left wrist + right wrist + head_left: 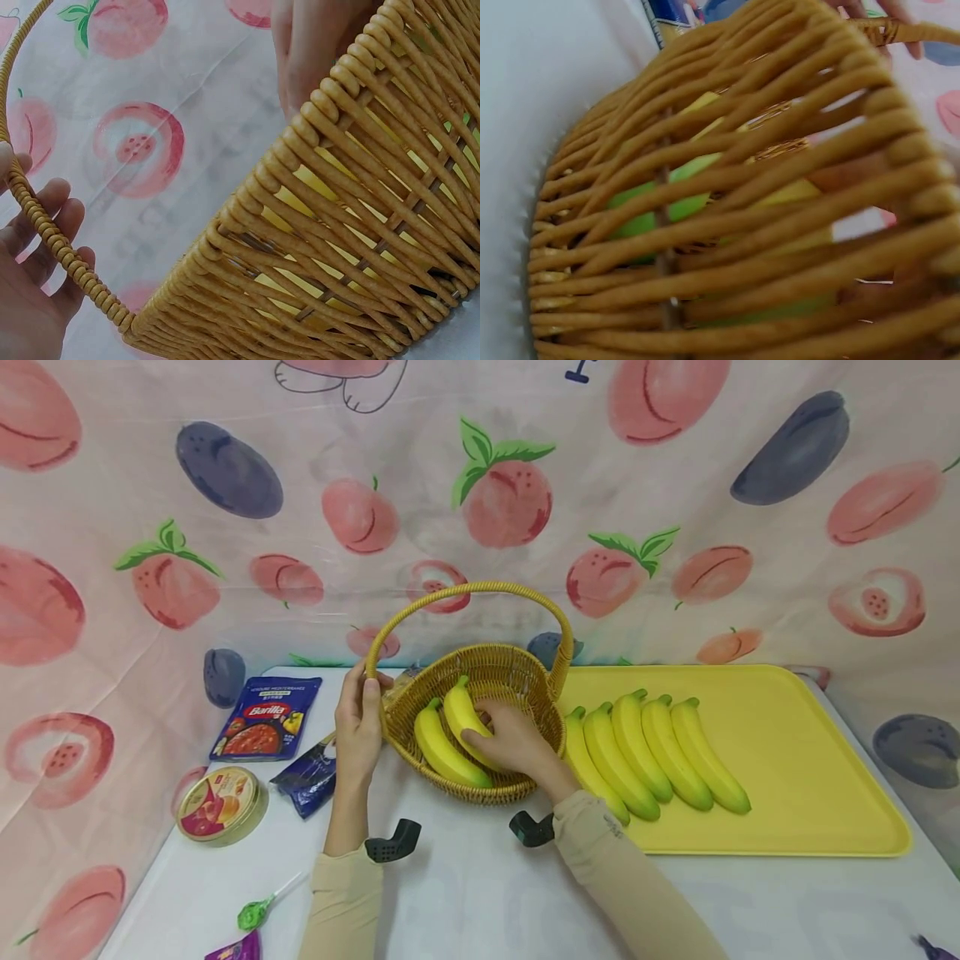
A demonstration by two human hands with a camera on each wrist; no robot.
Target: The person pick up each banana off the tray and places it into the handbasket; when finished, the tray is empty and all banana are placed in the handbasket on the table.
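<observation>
A woven wicker basket with a tall arched handle stands on the white table. My left hand grips the foot of that handle on the left side; the left wrist view shows its thumb and fingers about the wrapped handle. Inside the basket lie two yellow bananas, one lower left and one beside it. Reaching in over the near right rim, my right hand holds the second banana between thumb and fingers. In the right wrist view, the basket's weave hides most of the hand.
Right of the basket, several bananas lie in a row on a yellow tray. On the left are a blue Barilla pouch, a dark blue packet, a round tin, a green lollipop and a purple wrapper.
</observation>
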